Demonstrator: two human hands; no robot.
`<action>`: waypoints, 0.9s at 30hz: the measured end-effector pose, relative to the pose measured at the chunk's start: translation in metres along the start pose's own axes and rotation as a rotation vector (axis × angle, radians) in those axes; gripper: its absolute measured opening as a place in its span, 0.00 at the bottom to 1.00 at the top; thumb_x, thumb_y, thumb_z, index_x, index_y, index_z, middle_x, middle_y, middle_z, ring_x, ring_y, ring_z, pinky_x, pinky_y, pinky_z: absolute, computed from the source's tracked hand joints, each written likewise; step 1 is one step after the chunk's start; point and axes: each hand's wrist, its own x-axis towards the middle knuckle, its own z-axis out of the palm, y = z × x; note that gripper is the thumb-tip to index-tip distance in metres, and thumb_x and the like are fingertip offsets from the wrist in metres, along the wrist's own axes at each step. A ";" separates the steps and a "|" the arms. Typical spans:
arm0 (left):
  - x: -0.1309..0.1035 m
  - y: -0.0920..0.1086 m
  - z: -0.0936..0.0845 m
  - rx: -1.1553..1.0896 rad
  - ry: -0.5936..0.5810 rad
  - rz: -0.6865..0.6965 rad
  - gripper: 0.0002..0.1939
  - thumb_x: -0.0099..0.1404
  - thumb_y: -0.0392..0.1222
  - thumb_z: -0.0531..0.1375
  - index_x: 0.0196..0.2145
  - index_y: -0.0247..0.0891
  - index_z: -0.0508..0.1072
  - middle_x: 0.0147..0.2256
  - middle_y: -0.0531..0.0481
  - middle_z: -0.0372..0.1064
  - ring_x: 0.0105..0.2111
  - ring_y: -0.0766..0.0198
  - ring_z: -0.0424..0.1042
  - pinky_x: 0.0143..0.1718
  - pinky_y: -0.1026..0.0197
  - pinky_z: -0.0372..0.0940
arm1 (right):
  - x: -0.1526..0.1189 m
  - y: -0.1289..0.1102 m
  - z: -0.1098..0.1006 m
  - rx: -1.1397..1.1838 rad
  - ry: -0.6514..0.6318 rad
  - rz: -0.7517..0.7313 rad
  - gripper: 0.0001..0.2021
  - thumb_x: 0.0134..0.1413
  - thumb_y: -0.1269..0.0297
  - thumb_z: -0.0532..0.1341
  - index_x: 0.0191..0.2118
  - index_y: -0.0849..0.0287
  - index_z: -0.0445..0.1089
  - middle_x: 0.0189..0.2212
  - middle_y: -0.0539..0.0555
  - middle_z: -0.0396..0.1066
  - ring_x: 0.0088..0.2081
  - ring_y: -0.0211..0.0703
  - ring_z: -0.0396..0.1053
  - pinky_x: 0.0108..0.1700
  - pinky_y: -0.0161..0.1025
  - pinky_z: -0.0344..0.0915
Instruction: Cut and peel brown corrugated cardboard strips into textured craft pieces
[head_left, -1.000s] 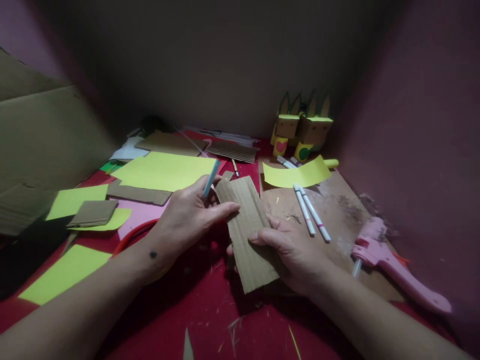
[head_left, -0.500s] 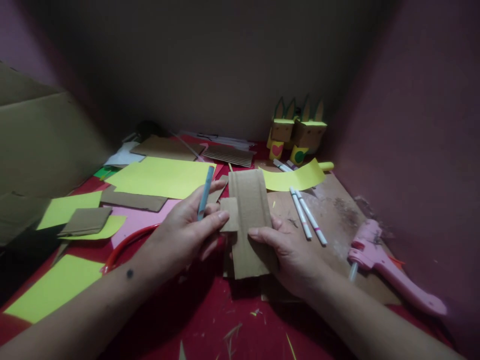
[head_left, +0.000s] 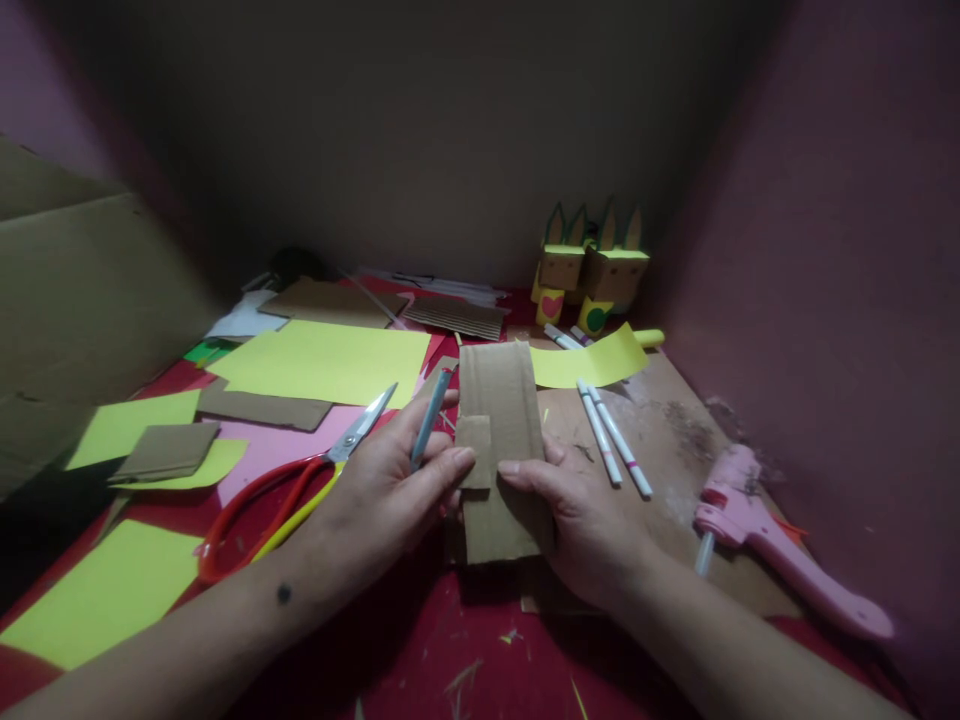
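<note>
My right hand [head_left: 574, 500] grips a tall cardboard strip [head_left: 506, 390] by its right edge, thumb on the front face. In my left hand [head_left: 405, 470] a small cardboard square [head_left: 475, 452] is pinched by the thumb and lies over the strip's left part. A blue pencil-like stick [head_left: 431, 420] is also held between the fingers of that hand, pointing up. Beside my left wrist lie scissors [head_left: 259, 495] with red and yellow handles, blades apart from the cardboard. The fingers behind the strip are hidden.
Yellow paper sheets [head_left: 322, 362] and cardboard scraps [head_left: 262, 405] cover the left side. White markers [head_left: 611, 440] lie on a brown board [head_left: 667, 470] at right, near a pink glue gun [head_left: 780, 550]. Two cardboard figures [head_left: 562, 270] stand at the back.
My left hand has moved right and slightly down, bringing the small square further over the strip. The pencil-like stick tilts more to the right, and the scissors show more fully.
</note>
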 end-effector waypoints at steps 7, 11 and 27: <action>0.001 -0.001 0.000 0.003 -0.009 0.002 0.27 0.66 0.45 0.58 0.59 0.36 0.57 0.18 0.61 0.62 0.17 0.70 0.59 0.19 0.67 0.56 | -0.001 0.000 0.000 -0.013 0.001 0.026 0.24 0.42 0.68 0.65 0.50 0.58 0.68 0.30 0.52 0.75 0.28 0.42 0.71 0.35 0.42 0.68; 0.001 -0.003 -0.001 0.017 -0.013 0.004 0.25 0.66 0.45 0.58 0.57 0.35 0.59 0.18 0.60 0.62 0.18 0.69 0.60 0.20 0.66 0.57 | 0.000 0.000 0.000 0.005 -0.003 0.030 0.26 0.41 0.68 0.65 0.51 0.58 0.67 0.29 0.52 0.75 0.29 0.44 0.72 0.35 0.41 0.68; 0.001 -0.005 0.000 -0.026 -0.016 -0.010 0.25 0.64 0.45 0.58 0.57 0.35 0.61 0.19 0.60 0.61 0.20 0.69 0.58 0.21 0.65 0.55 | -0.001 -0.001 0.002 0.007 0.019 0.026 0.23 0.39 0.69 0.65 0.47 0.61 0.68 0.29 0.53 0.75 0.28 0.43 0.72 0.34 0.40 0.68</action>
